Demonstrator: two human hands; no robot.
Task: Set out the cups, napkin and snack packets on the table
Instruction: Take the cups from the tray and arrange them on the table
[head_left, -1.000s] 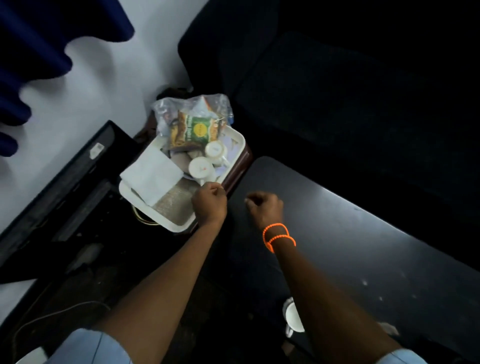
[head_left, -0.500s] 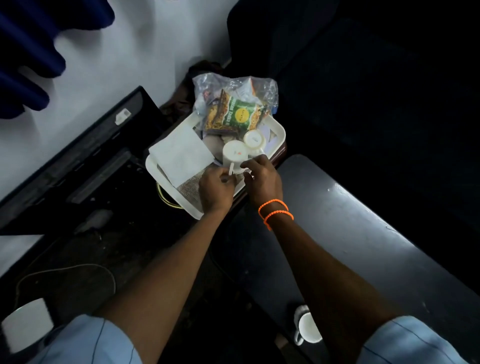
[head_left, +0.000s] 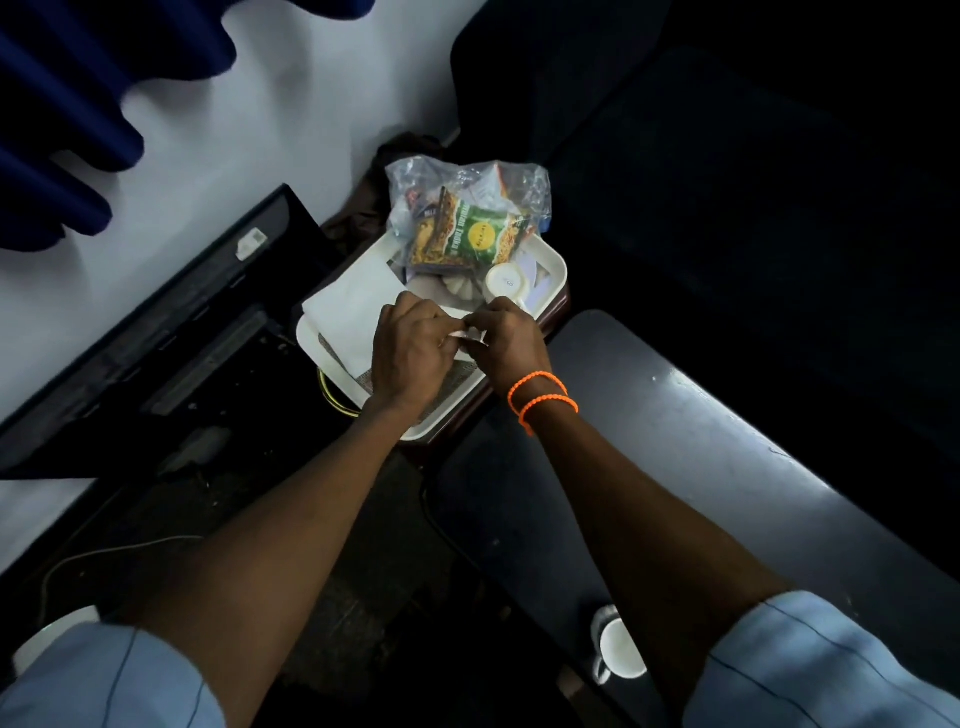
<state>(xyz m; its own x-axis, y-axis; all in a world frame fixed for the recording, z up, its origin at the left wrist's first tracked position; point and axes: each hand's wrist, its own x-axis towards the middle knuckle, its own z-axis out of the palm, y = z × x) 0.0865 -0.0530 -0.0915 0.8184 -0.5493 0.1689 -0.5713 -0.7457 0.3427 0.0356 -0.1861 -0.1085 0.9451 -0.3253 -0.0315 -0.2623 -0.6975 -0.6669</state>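
Observation:
A white tray (head_left: 551, 266) sits on a small stand beside the dark table (head_left: 675, 447). On it lie a folded white napkin (head_left: 353, 306), a green snack packet (head_left: 478, 240), a clear bag of packets (head_left: 415, 179) and a white cup (head_left: 505, 280). My left hand (head_left: 410, 353) and my right hand (head_left: 506, 343) meet over the tray's middle. Both pinch a small white cup (head_left: 466, 334), which the fingers mostly hide. Another white cup (head_left: 621, 649) stands on the table's near end by my right elbow.
A black flat screen (head_left: 156, 322) leans against the white wall to the left. Blue curtain folds (head_left: 62, 104) hang at the top left, and a dark sofa (head_left: 727, 156) fills the back right. Cables (head_left: 332, 395) lie on the floor under the tray.
My right hand moved from the table edge onto the tray to join the left. Both hands closed around the nearer cup, which now shows only between the fingers.

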